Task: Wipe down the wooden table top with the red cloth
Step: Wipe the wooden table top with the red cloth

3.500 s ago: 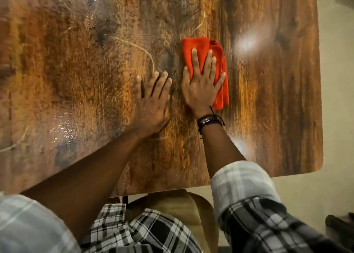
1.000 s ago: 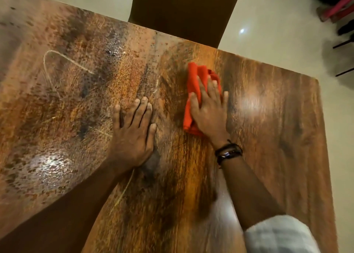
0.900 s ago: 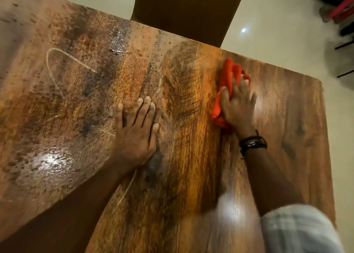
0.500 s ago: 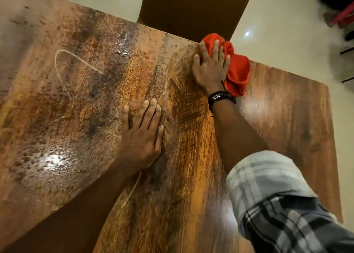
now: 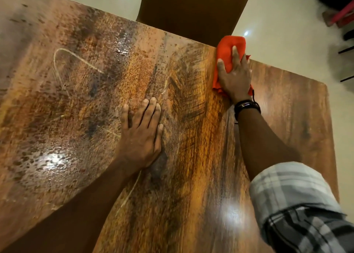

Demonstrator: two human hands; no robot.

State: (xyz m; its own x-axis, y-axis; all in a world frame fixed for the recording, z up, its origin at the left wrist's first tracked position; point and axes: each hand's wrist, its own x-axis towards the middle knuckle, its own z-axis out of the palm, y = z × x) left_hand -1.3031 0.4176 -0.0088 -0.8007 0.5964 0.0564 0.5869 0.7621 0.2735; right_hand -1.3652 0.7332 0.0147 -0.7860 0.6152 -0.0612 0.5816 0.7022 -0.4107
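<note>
The wooden table top (image 5: 191, 176) fills most of the head view, mottled and streaked on its left half, smoother on the right. A red cloth (image 5: 228, 50) lies bunched at the table's far edge, part of it hanging past the edge. My right hand (image 5: 234, 76) presses flat on the cloth with fingers extended; a dark band is on its wrist. Spread flat on the wood near the middle, my left hand (image 5: 140, 136) holds nothing.
A dark wooden chair back (image 5: 191, 9) stands just beyond the far edge, behind the cloth. Pale floor (image 5: 283, 32) surrounds the table, with dark and red objects (image 5: 339, 13) at the top right. The table's right edge runs close to my right sleeve (image 5: 298, 205).
My right hand slid the cloth from the middle of the table out to the far edge, then slightly right. My left hand stayed planted. The view tilted up from the near edge.
</note>
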